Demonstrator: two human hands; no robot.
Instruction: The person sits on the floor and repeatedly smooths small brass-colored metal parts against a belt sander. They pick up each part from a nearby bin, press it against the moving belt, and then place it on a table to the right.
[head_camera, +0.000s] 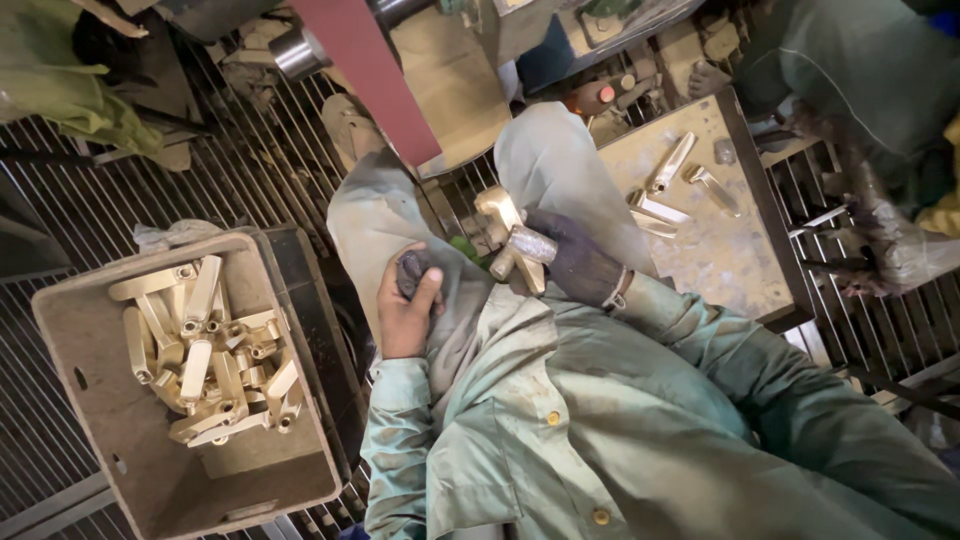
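Observation:
My right hand (578, 262), in a dark glove, grips a brass handle-shaped casting (508, 238) over my lap, just below a reddish-brown sanding belt (362, 70). My left hand (404, 308) is bare and rests on my grey-clad knee, its fingers closed around a small dark lump (411, 270). The two hands are about a hand's width apart. Both my sleeves are pale green.
At my left stands a dusty brown crate (95, 420) holding several brass castings (205, 350). A worn metal table (735, 265) at the right carries several more castings (670, 165). The floor is a metal grating (250, 180). Another person in green (860, 80) works at the upper right.

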